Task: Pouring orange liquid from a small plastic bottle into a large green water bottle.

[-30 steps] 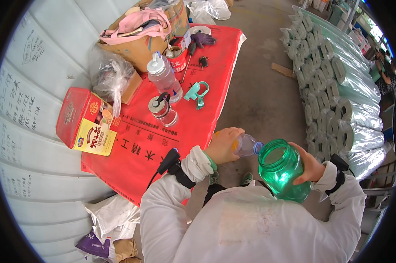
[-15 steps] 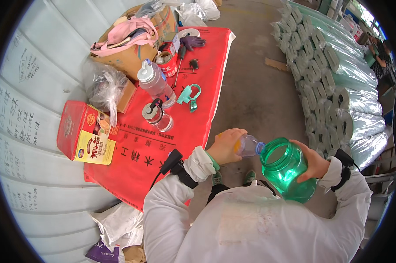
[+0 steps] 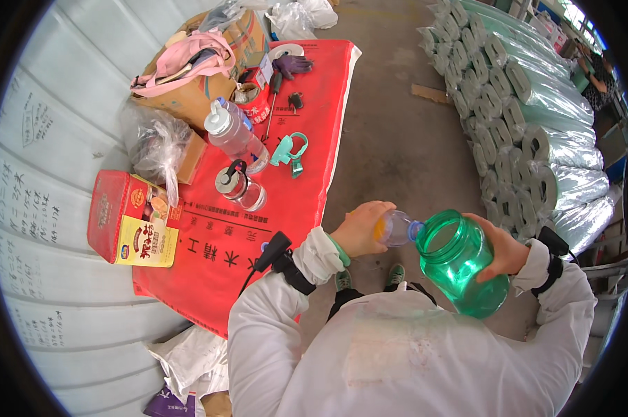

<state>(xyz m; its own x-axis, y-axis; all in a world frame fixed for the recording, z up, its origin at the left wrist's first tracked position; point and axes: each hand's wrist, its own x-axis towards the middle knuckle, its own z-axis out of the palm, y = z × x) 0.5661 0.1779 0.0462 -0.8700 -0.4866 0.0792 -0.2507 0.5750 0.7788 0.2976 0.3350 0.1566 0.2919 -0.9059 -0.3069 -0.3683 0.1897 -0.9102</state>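
My left hand [image 3: 361,228] is wrapped round a small clear plastic bottle [image 3: 399,230] with a patch of orange on it. The bottle lies nearly level, its neck pointing right at the rim of a wide-mouthed translucent green jar [image 3: 460,274]. Whether the neck touches the rim I cannot tell, nor do I see liquid passing. Round the jar's right side closes my right hand [image 3: 498,249], holding it tilted with the mouth up and to the left. Both are held in front of my body, off the table's right edge.
A red-covered table [image 3: 217,292] carries two clear water bottles [image 3: 239,139], a teal strap-like tool [image 3: 286,151], a screwdriver [image 3: 273,97], purple gloves [image 3: 293,65] and a red-yellow box [image 3: 135,219]. Wrapped rolls [image 3: 529,118] are stacked at right; a person [image 3: 597,80] stands beyond.
The view has shifted a little, so the table things sit slightly further left. Both hands keep their hold, with the bottle's neck still at the jar's mouth.
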